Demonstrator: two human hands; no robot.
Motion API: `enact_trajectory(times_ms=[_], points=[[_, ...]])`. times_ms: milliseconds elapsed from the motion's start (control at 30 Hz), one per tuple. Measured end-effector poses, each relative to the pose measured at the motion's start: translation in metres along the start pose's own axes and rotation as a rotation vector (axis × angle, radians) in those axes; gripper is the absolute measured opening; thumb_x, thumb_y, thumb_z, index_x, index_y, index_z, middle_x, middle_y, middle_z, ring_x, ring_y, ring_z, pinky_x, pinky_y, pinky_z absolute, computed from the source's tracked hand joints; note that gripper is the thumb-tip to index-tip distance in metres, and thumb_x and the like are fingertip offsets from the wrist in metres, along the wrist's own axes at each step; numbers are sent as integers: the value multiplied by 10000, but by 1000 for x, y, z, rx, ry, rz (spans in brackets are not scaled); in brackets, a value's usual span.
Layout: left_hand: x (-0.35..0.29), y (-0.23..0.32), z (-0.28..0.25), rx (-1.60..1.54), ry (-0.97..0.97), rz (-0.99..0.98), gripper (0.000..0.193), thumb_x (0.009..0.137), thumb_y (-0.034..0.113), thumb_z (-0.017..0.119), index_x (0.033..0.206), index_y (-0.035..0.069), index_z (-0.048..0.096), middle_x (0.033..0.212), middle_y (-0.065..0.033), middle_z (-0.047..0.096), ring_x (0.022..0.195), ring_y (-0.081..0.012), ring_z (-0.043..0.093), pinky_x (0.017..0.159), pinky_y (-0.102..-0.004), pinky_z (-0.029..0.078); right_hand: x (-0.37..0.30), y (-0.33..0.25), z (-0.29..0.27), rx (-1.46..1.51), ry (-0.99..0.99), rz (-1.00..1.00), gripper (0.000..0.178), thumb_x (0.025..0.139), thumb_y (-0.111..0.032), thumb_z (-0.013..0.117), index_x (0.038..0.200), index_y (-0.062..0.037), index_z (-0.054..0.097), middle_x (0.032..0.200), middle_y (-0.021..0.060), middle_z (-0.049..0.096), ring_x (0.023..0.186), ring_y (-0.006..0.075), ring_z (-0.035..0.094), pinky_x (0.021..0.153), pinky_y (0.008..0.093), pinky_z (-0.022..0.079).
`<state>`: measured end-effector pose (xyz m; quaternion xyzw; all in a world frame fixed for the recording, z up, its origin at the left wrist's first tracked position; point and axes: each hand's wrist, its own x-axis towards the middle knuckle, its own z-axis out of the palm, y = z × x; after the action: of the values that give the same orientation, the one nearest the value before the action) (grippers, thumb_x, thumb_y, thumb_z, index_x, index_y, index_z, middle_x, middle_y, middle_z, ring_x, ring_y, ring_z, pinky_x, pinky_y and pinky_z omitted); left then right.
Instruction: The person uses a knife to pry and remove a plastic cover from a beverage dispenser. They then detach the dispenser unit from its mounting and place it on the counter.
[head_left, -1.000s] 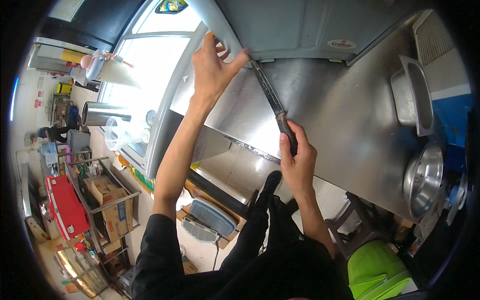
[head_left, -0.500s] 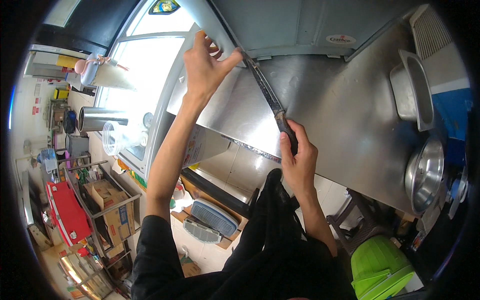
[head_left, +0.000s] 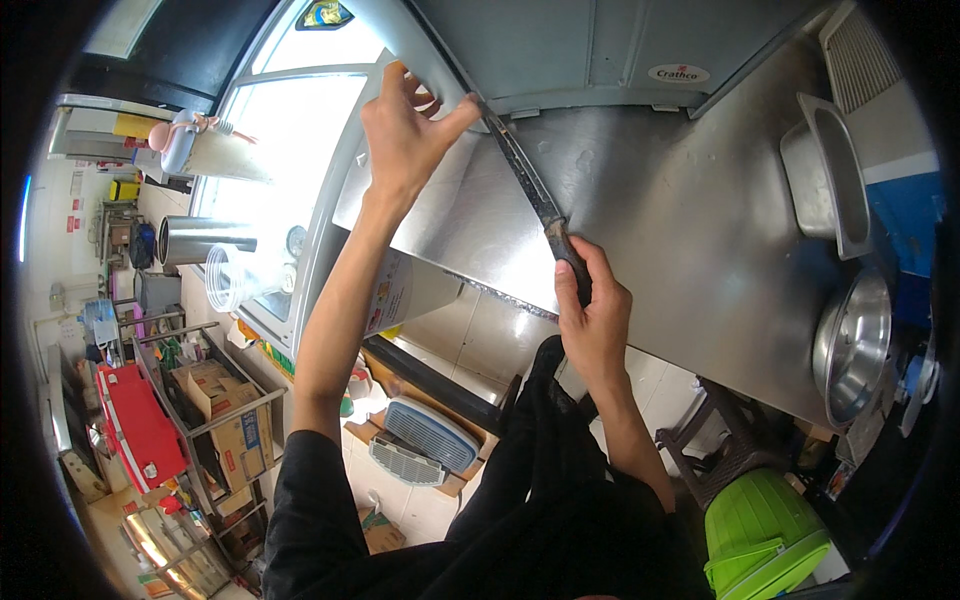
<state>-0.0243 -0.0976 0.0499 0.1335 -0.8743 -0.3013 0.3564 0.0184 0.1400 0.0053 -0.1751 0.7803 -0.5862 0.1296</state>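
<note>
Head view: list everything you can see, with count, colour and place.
Knife: 1, dark, centre
Counter: 1, silver, centre
Machine: 1, grey, top
Pan: 1, silver, right
Bowl: at least 1, silver, right
Bin: 1, green, lower right
Cup: at least 1, clear, left
Case: 1, red, far left
Small clutter: too blurred to count, mixed, rims
Left hand: 1, bare, near knife tip
Right hand: 1, bare, on knife handle

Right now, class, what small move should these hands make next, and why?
Probably ease the left hand slightly away from the knife: its thumb sits right by the blade's far end, while the right hand grips the handle.
</note>
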Motion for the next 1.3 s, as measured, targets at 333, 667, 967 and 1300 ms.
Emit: enact_trajectory(times_ms=[333, 667, 967, 1300], points=[[-71, 31, -28, -47, -273, -666, 465, 836, 379, 642, 1007, -48, 575, 740, -99, 629, 616, -140, 586, 547, -287, 460, -12, -5, 33, -325, 239, -315, 314, 867, -89, 548, 1152, 41, 536, 842, 185, 622, 732, 326, 631, 629, 398, 494], [-126, 95, -4, -999, -320, -1037, 314, 920, 272, 543, 841, -25, 610, 688, -15, 580, 585, -66, 500, 515, -220, 410, -19, -55, 20, -384, 112, -235, 385, 807, -79, 588, 1160, 4, 459, 1007, 196, 551, 864, 366, 587, 667, 418, 487], [-127, 91, -11, -917, -346, -1021, 340, 933, 284, 502, 984, -43, 583, 903, -123, 652, 755, -168, 612, 651, -265, 515, -26, -25, -2, 1311, -593, 796, 333, 907, -436, 517, 970, -110, 485, 650, -65, 379, 496, 8, 287, 414, 147, 182], [-141, 61, -9, -1265, -432, -1035, 368, 937, 284, 477, 1097, -46, 511, 999, -151, 619, 922, -294, 607, 830, -381, 513, -44, -23, 42, 764, -63, 437, 238, 923, -317, 534, 826, -103, 568, 540, -88, 343, 447, -4, 312, 377, 185, 203]])
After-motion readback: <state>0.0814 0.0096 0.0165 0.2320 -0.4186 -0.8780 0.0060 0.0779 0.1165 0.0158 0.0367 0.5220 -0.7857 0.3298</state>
